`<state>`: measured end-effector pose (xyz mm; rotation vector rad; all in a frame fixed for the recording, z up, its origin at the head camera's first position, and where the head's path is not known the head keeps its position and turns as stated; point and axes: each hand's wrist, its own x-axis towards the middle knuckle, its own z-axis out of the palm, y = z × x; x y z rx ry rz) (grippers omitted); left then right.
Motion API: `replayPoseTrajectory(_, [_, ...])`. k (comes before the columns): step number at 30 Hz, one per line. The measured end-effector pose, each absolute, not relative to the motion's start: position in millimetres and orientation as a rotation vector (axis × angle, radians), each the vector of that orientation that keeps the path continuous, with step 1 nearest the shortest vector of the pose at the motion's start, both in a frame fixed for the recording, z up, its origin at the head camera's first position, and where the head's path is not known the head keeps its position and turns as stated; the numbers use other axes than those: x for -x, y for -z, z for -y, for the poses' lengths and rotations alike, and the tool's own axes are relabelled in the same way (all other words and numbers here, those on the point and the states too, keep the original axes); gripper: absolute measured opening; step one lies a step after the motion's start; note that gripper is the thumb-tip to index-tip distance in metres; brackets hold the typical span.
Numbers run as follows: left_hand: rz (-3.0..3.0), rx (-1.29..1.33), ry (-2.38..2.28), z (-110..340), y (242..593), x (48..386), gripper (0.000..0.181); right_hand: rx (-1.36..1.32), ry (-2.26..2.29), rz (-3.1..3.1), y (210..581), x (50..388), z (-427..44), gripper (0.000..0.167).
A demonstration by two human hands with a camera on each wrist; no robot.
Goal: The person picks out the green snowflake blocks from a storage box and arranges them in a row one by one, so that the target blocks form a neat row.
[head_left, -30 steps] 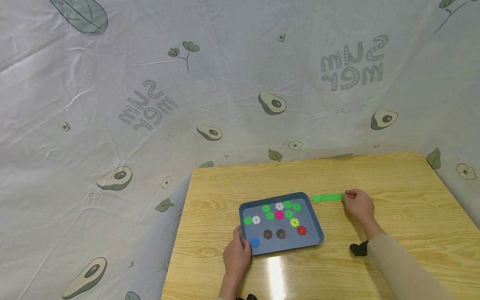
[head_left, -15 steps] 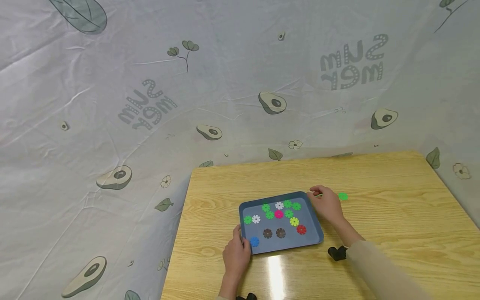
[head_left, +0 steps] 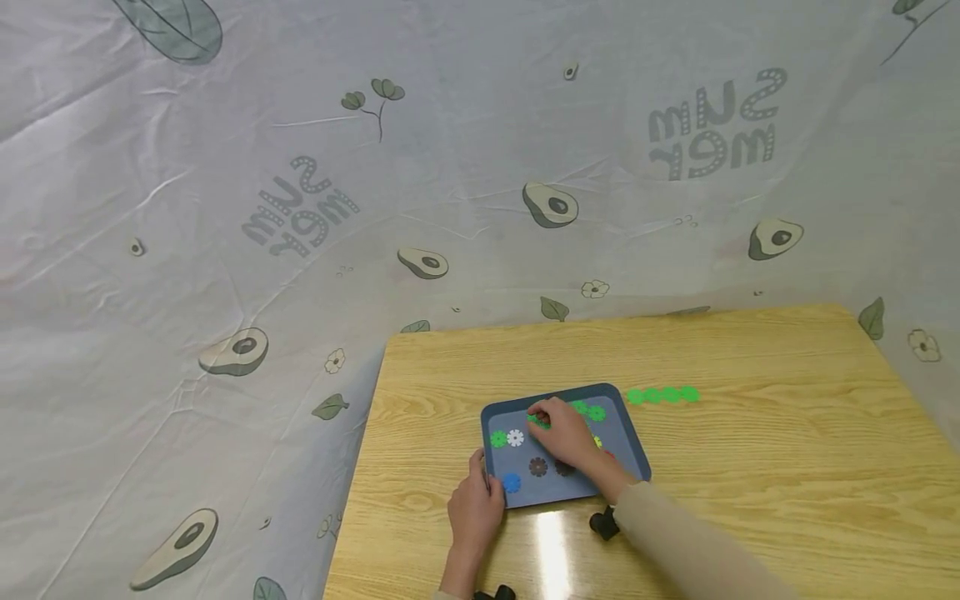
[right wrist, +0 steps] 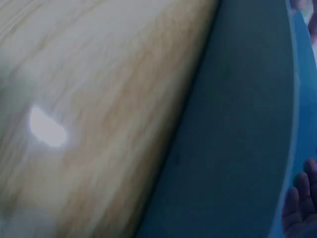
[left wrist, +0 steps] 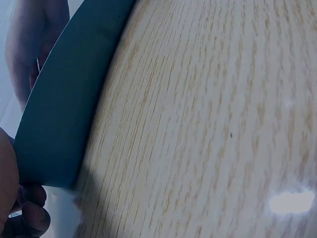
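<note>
A grey-blue tray (head_left: 622,487) lies on the wooden table with several flower-shaped plastic discs in it. My left hand (head_left: 476,510) grips the tray's front left corner, thumb over the rim. My right hand (head_left: 564,435) is over the tray, its fingertips bent down at green discs (head_left: 534,417) near the back; whether they pinch one is hidden. Around it lie a white disc (head_left: 515,437), a blue disc (head_left: 512,483), a brown disc (head_left: 538,467) and, partly covered, a yellow disc (head_left: 597,442). The left wrist view shows the tray's outer wall (left wrist: 69,94) close up.
Right of the tray, several green discs (head_left: 670,394) form a row on the table (head_left: 787,433). A printed cloth (head_left: 465,167) hangs behind and to the left. Light glares off the tabletop in front of the tray.
My right hand has moved left from the row of green discs, across the tray's right rim, to the discs inside. The left hand keeps its grip on the tray.
</note>
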<state>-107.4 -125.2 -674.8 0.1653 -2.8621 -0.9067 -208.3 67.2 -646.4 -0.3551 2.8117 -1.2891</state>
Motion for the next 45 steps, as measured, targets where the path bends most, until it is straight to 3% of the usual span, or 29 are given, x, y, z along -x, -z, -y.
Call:
replayPoseTrajectory(12, [2.844, -0.147, 0.865, 126, 674, 107, 0.048, 0.554, 0.991, -2.871, 663, 208, -18, 0.029])
replayPoseTrajectory(26, [2.815, -0.137, 0.854, 125, 671, 105, 0.047, 0.494, 0.776, -2.904, 655, 205, -1, 0.029])
replayPoseTrajectory(36, [2.813, -0.147, 0.856, 125, 672, 105, 0.048, 0.582, 1.017, -2.849, 653, 203, -1, 0.016])
replayPoseTrajectory(45, [2.809, -0.141, 0.838, 125, 673, 105, 0.048, 0.494, 1.307, -2.793, 644, 205, -11, 0.012])
